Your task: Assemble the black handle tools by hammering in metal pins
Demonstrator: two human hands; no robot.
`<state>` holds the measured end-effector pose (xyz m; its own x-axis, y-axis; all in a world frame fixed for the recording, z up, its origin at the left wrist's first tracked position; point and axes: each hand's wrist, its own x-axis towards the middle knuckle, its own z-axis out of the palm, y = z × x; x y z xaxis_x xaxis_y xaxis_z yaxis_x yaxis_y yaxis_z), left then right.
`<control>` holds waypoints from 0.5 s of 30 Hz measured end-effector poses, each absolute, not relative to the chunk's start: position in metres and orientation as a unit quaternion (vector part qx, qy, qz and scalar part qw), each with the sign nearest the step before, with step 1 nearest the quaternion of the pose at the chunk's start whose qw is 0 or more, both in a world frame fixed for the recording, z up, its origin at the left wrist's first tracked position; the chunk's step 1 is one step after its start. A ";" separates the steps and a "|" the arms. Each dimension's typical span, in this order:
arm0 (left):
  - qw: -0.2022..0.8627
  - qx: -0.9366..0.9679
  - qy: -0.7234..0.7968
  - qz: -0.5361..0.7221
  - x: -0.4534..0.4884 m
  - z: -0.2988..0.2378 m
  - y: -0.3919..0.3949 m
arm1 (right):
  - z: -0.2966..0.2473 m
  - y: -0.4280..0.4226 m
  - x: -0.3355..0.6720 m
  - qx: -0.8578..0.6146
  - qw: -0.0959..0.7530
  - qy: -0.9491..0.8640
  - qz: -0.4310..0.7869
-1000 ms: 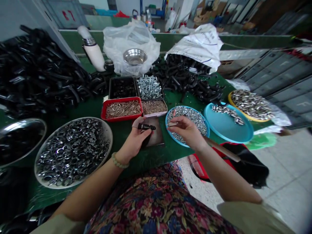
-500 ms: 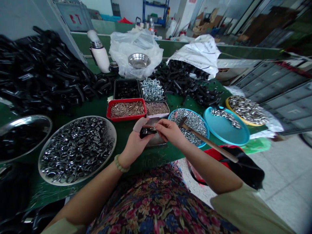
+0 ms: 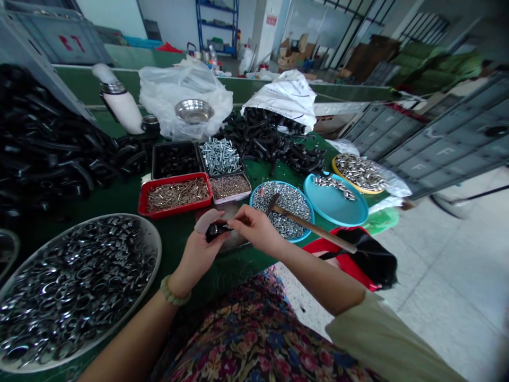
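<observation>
Left hand (image 3: 198,249) pinches black plastic fitting (image 3: 215,231), long axis level, pointing toward right hand (image 3: 256,229), fingertips pressed together

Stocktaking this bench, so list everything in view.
Wooden-handled steel hammer: one, brown, across the blue tray.
Round blue tray: one, blue, full of silver nuts.
Large round steel tray: one, silver, front left, heaped with rings.
Rectangular red tray: one, red, centre, holding brass-coloured pins.
Curved black fittings: many, black, left and rear.
Shallow steel bowl: one, silver, on a white plastic bag.
Small black part: one, black, in the left hand.
Left hand: one, holding it.
Right hand: one, fingertips at it.
</observation>
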<state>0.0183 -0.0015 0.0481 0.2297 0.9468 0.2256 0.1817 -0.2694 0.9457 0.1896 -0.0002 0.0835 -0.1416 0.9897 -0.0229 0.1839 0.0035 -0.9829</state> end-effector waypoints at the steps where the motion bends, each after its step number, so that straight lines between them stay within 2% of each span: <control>1: 0.423 0.661 0.429 0.448 0.019 0.047 0.000 | 0.083 0.001 0.192 -0.506 0.404 -0.581 0.493; 4: 0.429 0.658 0.432 0.443 0.022 0.044 0.002 | 0.085 0.007 0.203 -0.497 0.362 -0.567 0.548; 8: 0.460 0.629 0.442 0.443 0.024 0.049 0.006 | 0.099 0.016 0.218 -0.494 0.346 -0.682 0.414; 12: 0.446 0.643 0.441 0.439 0.025 0.064 0.017 | 0.119 0.027 0.215 -0.485 0.298 -0.722 0.393; 15: 0.475 0.641 0.465 0.383 0.032 0.074 0.032 | 0.129 0.036 0.201 -0.512 0.272 -0.765 0.280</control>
